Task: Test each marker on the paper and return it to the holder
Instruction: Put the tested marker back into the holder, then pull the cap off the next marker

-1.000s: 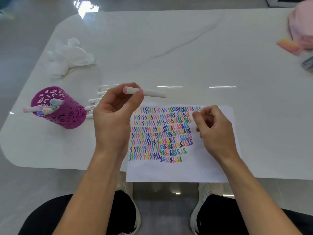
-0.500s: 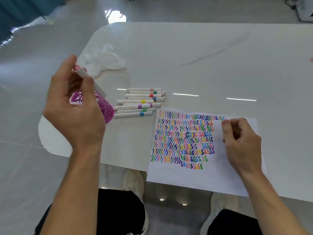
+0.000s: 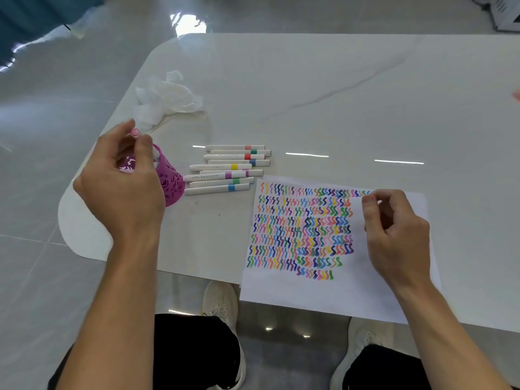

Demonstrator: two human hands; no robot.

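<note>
1. Now, in the head view, the left hand (image 3: 123,192) is raised over the purple holder (image 3: 171,184) at the near left of the white table (image 3: 309,94). Its thumb and fingers pinch a white marker (image 3: 134,132) with a pink end. The marker points steeply down, and its lower end is at the holder's mouth.
2. The hand hides most of the holder, so I cannot tell if the tip is already inside.
3. The right hand (image 3: 394,237) rests on the paper (image 3: 323,294), near its far right corner. Its fingers are curled, with the thumb against the forefinger. I cannot tell if it pinches anything.
4. The paper carries many rows of coloured squiggles, and its near edge hangs over the table edge.
5. A row of loose markers (image 3: 225,170) lies just right of the holder, not yet returned. A crumpled tissue (image 3: 166,99) lies farther back.
6. Risk, as I judge it: the holder looks light and stands close to the table's edge. If the marker hits the rim or the hand pushes sideways, the holder may tip over or slide off.
7. If the right hand lifts, the overhanging paper may slip.
</note>
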